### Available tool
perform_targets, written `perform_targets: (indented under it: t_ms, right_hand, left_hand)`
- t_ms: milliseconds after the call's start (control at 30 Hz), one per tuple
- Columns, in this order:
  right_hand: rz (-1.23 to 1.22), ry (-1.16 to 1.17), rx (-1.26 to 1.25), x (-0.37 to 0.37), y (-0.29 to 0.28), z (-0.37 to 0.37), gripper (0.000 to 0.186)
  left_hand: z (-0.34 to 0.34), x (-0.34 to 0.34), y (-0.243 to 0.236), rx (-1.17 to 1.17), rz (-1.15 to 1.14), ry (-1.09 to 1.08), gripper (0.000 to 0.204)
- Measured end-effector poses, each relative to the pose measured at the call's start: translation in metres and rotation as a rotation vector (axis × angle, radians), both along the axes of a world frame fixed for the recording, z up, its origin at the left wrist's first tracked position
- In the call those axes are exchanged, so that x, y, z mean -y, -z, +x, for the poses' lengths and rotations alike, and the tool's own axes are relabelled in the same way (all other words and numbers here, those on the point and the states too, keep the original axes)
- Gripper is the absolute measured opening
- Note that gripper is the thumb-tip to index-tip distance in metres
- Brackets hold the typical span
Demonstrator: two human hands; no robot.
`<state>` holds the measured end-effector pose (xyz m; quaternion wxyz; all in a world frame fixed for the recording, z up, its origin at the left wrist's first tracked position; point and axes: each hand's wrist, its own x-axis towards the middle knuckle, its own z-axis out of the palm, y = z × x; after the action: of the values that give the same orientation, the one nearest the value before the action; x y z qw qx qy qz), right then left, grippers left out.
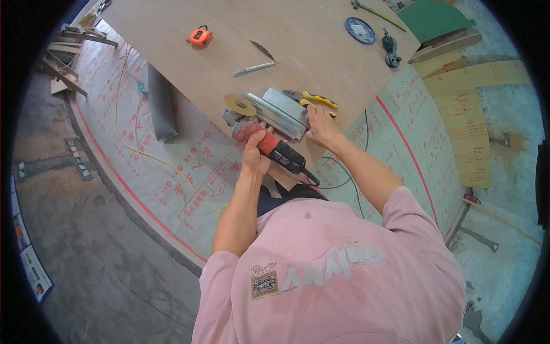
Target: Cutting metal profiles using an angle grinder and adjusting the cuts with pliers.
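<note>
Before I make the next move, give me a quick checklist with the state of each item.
1. Grinder held: ok, left hand wrapped around its body.
2. Disc clear of the metal channels: cannot tell; it sits close by their left ends.
3. Channels steadied: cannot tell; right hand is at their right end, but its grip is partly hidden.
4. Pliers out of the way: not ok, lying right beside the channels and right hand.
5. Cord away from disc: ok, it leaves the grinder's opposite end.
6. Gloves on: not ok, both hands bare.
</note>
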<state>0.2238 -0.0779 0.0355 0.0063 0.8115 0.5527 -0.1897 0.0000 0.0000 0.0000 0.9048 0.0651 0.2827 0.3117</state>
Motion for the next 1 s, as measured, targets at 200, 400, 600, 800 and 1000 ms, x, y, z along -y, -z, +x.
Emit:
perform_targets:
  t_ms: [200,400,600,800,1000]
  right_hand:
    - [0.115,0.080,0.107,0.014,0.011,-0.009,0.063]
    - [0.040,0.043,0.082,0.001,0.010,-0.005,0.060]
    - [0.002,0.134,0.200,-0.006,-0.004,-0.010,0.051]
    - [0.106,0.077,0.192,-0.017,0.014,0.015,0.036]
    - [0.315,0.131,0.123,-0.032,0.007,0.013,0.027]
  left_hand:
    - [0.000,0.007,0.002,0.013,0.034,-0.001,0.078]
    - [-0.027,0.012,0.006,-0.021,0.012,0.000,0.075]
    - [-0.090,0.019,-0.030,-0.056,0.128,-0.049,0.076]
    - [-0.132,0.018,-0.038,-0.075,0.143,-0.149,0.074]
    - [-0.150,0.017,-0.030,-0.022,0.083,-0.206,0.072]
